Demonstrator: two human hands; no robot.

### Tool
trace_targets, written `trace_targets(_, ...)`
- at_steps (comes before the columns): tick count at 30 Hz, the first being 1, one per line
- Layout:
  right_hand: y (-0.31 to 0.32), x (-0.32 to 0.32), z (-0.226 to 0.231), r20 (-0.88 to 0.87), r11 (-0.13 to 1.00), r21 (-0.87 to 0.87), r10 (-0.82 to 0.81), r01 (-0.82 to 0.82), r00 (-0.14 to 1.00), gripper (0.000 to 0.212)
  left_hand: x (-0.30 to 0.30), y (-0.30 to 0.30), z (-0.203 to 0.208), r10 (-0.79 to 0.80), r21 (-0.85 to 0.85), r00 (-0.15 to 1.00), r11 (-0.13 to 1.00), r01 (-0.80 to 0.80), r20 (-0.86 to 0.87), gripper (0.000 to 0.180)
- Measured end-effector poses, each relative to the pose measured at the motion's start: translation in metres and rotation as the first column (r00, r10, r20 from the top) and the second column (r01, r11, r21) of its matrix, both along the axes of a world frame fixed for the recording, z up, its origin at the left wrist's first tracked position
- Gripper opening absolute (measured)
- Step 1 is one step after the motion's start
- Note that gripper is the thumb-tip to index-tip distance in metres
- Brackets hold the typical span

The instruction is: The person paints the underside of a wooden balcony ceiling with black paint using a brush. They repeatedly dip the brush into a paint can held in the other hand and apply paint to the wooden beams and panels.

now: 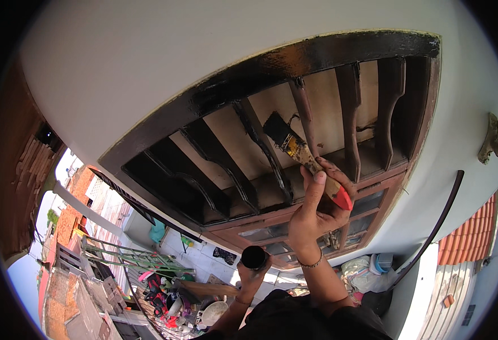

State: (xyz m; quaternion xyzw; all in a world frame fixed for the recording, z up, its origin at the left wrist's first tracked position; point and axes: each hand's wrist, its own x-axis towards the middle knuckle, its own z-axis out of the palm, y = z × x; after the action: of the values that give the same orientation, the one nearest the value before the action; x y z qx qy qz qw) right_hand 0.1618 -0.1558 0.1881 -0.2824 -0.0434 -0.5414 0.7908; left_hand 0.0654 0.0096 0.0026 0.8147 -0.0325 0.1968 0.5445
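Note:
My right hand (314, 218) is closed round the handle of a paintbrush (301, 152), with its red handle end showing below the fingers. The bristles are dark with paint and point up and left, in front of the slats of a wooden window vent (317, 48). Glossy black covers the vent's top rail and the left slats; the slats (350, 113) on the right are a duller brown. Lower down, my left hand (253, 279) grips a small round container (254, 258) with a black inside. How full it is, I cannot tell.
Below the vent are brown-framed window panes (365, 205). White wall (147, 68) surrounds the frame. A dark pipe (439, 226) and a lamp fitting (492, 139) are on the right. Far below lie a green metal frame (130, 255), heaped clothes (161, 297) and white bags (358, 275).

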Motion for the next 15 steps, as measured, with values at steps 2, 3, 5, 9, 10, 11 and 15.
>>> trace_targets(2, 0.002, 0.002, -0.019, -0.109, 0.994, -0.061, 0.089, -0.096, 0.990, 0.018, 0.000, -0.002, -0.001, 0.007, 0.020, 1.000, 1.000, -0.007, 0.008, 0.031)
trace_targets(3, 0.001, 0.005, -0.032, -0.170, 0.987, -0.089, 0.120, -0.137, 0.978, 0.017, -0.001, -0.003, -0.002, 0.014, 0.021, 1.000, 1.000, -0.015, 0.011, 0.030)
trace_targets(5, -0.005, 0.010, -0.056, -0.266, 0.976, -0.121, 0.145, -0.182, 0.953, 0.016, -0.001, -0.003, -0.003, 0.017, 0.024, 1.000, 1.000, -0.017, 0.005, 0.029)
trace_targets(9, -0.019, 0.017, -0.079, -0.315, 0.999, -0.017, 0.037, -0.044, 0.949, 0.016, -0.008, -0.006, -0.010, 0.019, -0.039, 0.997, 0.999, -0.023, -0.080, 0.027)
trace_targets(10, -0.019, 0.020, -0.077, -0.310, 0.997, -0.060, 0.030, -0.052, 0.950, 0.015, -0.010, -0.009, -0.010, 0.013, -0.073, 0.995, 0.997, -0.020, -0.103, 0.026)
trace_targets(11, -0.018, 0.024, -0.073, -0.300, 0.994, -0.099, 0.022, -0.054, 0.954, 0.014, -0.011, -0.009, -0.010, 0.025, 0.017, 0.993, 1.000, -0.023, -0.112, 0.028)
trace_targets(15, -0.018, 0.004, -0.094, -0.368, 0.886, -0.431, 0.003, -0.173, 0.930, 0.016, -0.016, -0.010, -0.025, 0.010, -0.003, 0.995, 1.000, -0.011, -0.099, 0.030)
